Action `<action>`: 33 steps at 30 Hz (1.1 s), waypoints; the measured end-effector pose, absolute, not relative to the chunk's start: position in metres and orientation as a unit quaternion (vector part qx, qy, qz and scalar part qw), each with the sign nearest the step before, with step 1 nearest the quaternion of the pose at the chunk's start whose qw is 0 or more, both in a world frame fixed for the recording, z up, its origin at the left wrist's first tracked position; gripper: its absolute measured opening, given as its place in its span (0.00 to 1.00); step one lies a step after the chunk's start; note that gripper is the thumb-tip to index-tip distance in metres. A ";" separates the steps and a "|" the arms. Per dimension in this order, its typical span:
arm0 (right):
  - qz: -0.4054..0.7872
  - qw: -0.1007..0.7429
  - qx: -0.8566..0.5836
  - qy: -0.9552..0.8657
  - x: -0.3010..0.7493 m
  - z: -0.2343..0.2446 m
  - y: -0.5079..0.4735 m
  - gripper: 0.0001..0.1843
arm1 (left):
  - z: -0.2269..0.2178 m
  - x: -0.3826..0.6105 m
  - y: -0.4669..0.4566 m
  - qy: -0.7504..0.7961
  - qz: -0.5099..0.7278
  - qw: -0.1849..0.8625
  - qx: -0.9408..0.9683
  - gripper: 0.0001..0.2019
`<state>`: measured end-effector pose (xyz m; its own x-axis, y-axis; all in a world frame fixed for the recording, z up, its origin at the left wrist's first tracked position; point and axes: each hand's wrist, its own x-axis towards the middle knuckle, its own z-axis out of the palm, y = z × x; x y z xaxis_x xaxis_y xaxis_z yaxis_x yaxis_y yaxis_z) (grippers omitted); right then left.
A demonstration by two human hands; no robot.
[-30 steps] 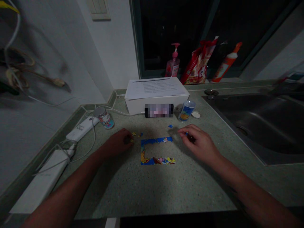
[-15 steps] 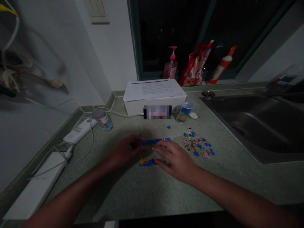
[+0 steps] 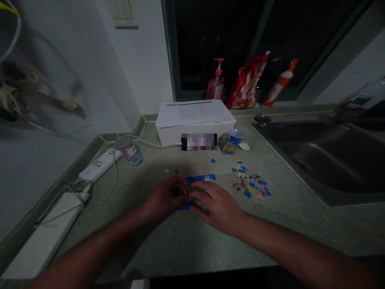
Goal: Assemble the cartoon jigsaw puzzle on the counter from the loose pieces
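Note:
A partly joined jigsaw puzzle lies on the counter, its blue top strip showing and much of its middle hidden under my hands. My left hand is at the puzzle's left side, thumb and fingers closed in a pinch; whatever is between them is hidden. My right hand reaches over the puzzle from the right, fingers stretched and slightly bent, their tips close to my left fingers. Just above my left hand lie a loose yellow puzzle piece and a small blue-and-brown piece.
A pile of loose puzzle pieces lies right, a single blue piece farther back. Behind stand a phone, white box, blue can and lid. Left are a jar and power strip; right, a sink.
My hands have come closer together over the puzzle; the right has shifted left. The left has dropped slightly, and the loose pieces above it now show.

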<state>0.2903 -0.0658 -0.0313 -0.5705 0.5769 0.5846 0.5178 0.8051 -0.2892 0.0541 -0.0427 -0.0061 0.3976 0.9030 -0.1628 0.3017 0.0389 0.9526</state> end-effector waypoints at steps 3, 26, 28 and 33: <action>0.036 0.343 -0.308 -0.886 0.291 -0.030 -0.066 0.15 | -0.009 0.056 -0.044 0.459 0.281 0.553 0.636 0.16; 0.012 0.338 -0.301 -0.892 0.292 -0.019 -0.066 0.12 | -0.011 0.058 -0.046 0.447 0.292 0.572 0.622 0.16; 0.010 0.336 -0.301 -0.892 0.293 -0.019 -0.066 0.12 | -0.010 0.059 -0.046 0.449 0.287 0.573 0.623 0.16; 0.003 0.344 -0.296 -0.891 0.294 -0.021 -0.065 0.11 | -0.011 0.058 -0.046 0.453 0.285 0.568 0.625 0.18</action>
